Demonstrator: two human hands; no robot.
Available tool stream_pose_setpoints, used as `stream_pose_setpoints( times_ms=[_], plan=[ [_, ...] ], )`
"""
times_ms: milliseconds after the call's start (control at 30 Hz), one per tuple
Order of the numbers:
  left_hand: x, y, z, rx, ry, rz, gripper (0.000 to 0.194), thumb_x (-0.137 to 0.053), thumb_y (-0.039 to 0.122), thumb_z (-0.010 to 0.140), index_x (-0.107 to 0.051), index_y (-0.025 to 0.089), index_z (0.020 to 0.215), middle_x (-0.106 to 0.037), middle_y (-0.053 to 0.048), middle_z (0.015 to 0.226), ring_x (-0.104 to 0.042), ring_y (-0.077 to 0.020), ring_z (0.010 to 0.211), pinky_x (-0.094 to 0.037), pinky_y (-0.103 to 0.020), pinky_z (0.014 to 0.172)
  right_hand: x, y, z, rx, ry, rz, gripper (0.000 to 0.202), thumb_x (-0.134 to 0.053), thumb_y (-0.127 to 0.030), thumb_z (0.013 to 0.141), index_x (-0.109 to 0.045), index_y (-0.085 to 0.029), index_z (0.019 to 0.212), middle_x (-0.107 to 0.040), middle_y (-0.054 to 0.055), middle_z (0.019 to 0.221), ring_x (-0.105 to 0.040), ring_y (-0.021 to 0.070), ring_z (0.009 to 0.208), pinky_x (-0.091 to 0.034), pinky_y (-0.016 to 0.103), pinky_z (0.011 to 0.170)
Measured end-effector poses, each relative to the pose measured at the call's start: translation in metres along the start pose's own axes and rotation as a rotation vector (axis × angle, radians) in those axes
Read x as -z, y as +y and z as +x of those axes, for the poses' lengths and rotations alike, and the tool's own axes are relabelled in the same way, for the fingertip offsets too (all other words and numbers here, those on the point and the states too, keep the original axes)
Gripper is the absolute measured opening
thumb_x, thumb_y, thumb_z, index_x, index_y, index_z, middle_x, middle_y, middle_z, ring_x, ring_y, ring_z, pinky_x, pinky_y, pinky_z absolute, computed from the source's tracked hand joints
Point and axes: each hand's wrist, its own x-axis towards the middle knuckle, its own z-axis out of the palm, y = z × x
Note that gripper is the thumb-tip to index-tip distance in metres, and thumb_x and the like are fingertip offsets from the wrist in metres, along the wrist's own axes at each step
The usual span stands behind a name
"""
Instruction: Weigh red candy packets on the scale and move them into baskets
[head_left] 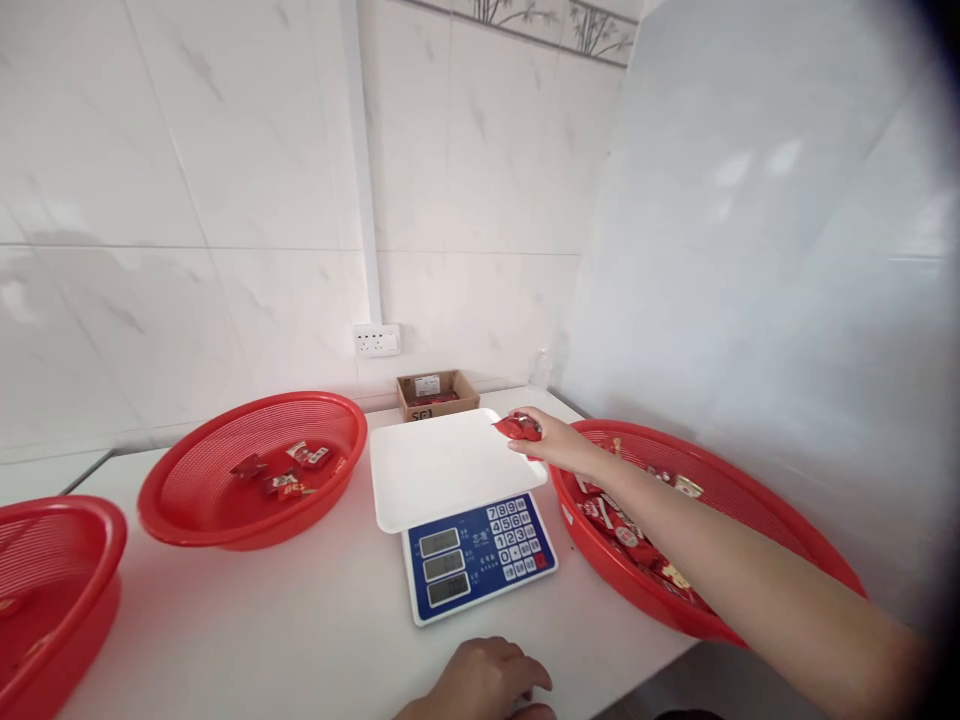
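My right hand (551,440) is closed around some red wrapped snack packets (519,427), over the right end of the white weighing pan (450,470). That pan sits on a digital scale (480,560) with a blue panel of number keys and small displays; the readings are too faint to make out. Below the scale, at the bottom edge of the view, my left hand (487,680) is loosely bent, thumb and fingers apart, with nothing seen in it. Under my right forearm stands a large red basket (750,490) holding many small snack packets (630,530).
A red basket (172,480) left of the scale holds several packets (281,485). Another red basket (97,530) is cut off at the left edge. Behind the pan is an open cardboard box (439,408), near the tiled wall with a socket (377,341).
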Motion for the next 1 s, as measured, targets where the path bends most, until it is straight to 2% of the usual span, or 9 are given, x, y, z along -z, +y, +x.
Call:
stream_pose_setpoints(
  times_ms=[100,200,400,567,633,733,833,900,1000],
  plan=[
    [0.004,0.001,-0.001,0.014,-0.007,0.025,0.024,-0.057,0.032,0.081,-0.062,0.024,0.103,-0.068,-0.001,0.085,-0.064,-0.0163,0.076,-0.048,-0.020,0.068,-0.029,-0.018,0.012,-0.061,-0.106,0.186,0.049,-0.056,-0.042,0.077,-0.039,-0.023,0.119,-0.055,0.008,0.118,-0.056,0.0191,0.098,-0.051,0.028,0.072],
    [0.004,0.001,-0.001,0.009,0.005,0.050,0.025,-0.059,0.032,0.080,-0.062,0.024,0.103,-0.069,0.000,0.084,-0.064,-0.0163,0.076,-0.048,-0.019,0.068,-0.044,-0.021,0.018,-0.112,-0.079,0.120,0.046,-0.053,-0.044,0.077,-0.041,-0.024,0.116,-0.051,0.007,0.120,-0.055,0.0188,0.099,-0.052,0.026,0.064],
    [-0.012,-0.006,0.000,-0.050,0.013,0.110,0.027,-0.057,0.039,0.080,-0.063,0.024,0.101,-0.069,-0.001,0.082,-0.064,-0.0176,0.076,-0.048,-0.021,0.069,-0.047,-0.006,0.019,-0.066,-0.028,-0.152,0.057,-0.065,-0.034,0.068,-0.043,-0.020,0.118,-0.056,0.008,0.113,-0.055,0.0200,0.099,-0.045,0.033,0.085],
    [-0.006,-0.003,0.000,-0.031,0.008,0.104,0.027,-0.059,0.037,0.079,-0.062,0.024,0.103,-0.069,0.000,0.084,-0.064,-0.0170,0.075,-0.048,-0.021,0.069,-0.045,-0.002,0.013,0.005,-0.110,-0.097,0.089,-0.068,-0.038,0.065,-0.019,-0.024,0.138,-0.036,0.013,0.134,-0.054,0.0207,0.103,-0.045,0.033,0.085],
    [-0.002,-0.001,0.000,-0.020,0.001,0.083,0.027,-0.059,0.036,0.079,-0.062,0.025,0.103,-0.069,0.000,0.084,-0.063,-0.0168,0.075,-0.048,-0.021,0.068,-0.038,0.002,0.010,0.084,-0.043,-0.132,0.080,-0.065,-0.036,0.069,-0.022,-0.027,0.137,-0.030,0.012,0.138,-0.051,0.0224,0.108,-0.046,0.035,0.085],
    [0.002,0.002,0.000,-0.002,-0.011,0.048,0.026,-0.060,0.033,0.078,-0.062,0.025,0.103,-0.068,0.000,0.085,-0.063,-0.0174,0.077,-0.048,-0.021,0.069,-0.016,0.019,0.003,0.172,0.126,-0.239,0.062,-0.057,-0.030,0.076,-0.031,-0.028,0.132,-0.036,0.009,0.135,-0.050,0.0224,0.109,-0.045,0.036,0.085],
    [0.003,0.005,0.000,0.040,-0.006,0.015,0.025,-0.060,0.030,0.077,-0.062,0.024,0.101,-0.068,-0.001,0.086,-0.062,-0.0180,0.078,-0.047,-0.023,0.069,0.016,0.049,-0.008,0.016,0.233,-0.394,0.049,-0.046,-0.025,0.081,-0.035,-0.022,0.129,-0.044,0.010,0.129,-0.051,0.0207,0.109,-0.042,0.034,0.091],
    [0.006,0.008,0.000,0.063,-0.003,-0.004,0.023,-0.058,0.029,0.077,-0.062,0.024,0.099,-0.067,-0.001,0.086,-0.061,-0.0182,0.078,-0.047,-0.024,0.070,0.034,0.074,-0.020,-0.133,0.203,-0.480,0.044,-0.039,-0.019,0.083,-0.038,-0.016,0.127,-0.051,0.012,0.123,-0.051,0.0189,0.110,-0.039,0.032,0.094],
    [0.011,0.013,0.000,0.082,-0.013,-0.034,0.022,-0.056,0.027,0.079,-0.062,0.024,0.099,-0.067,-0.002,0.086,-0.060,-0.0181,0.078,-0.046,-0.024,0.070,0.048,0.110,-0.044,-0.241,0.023,-0.517,0.044,-0.046,-0.021,0.079,-0.045,-0.015,0.123,-0.057,0.011,0.117,-0.055,0.0190,0.106,-0.042,0.029,0.090]
  ],
)
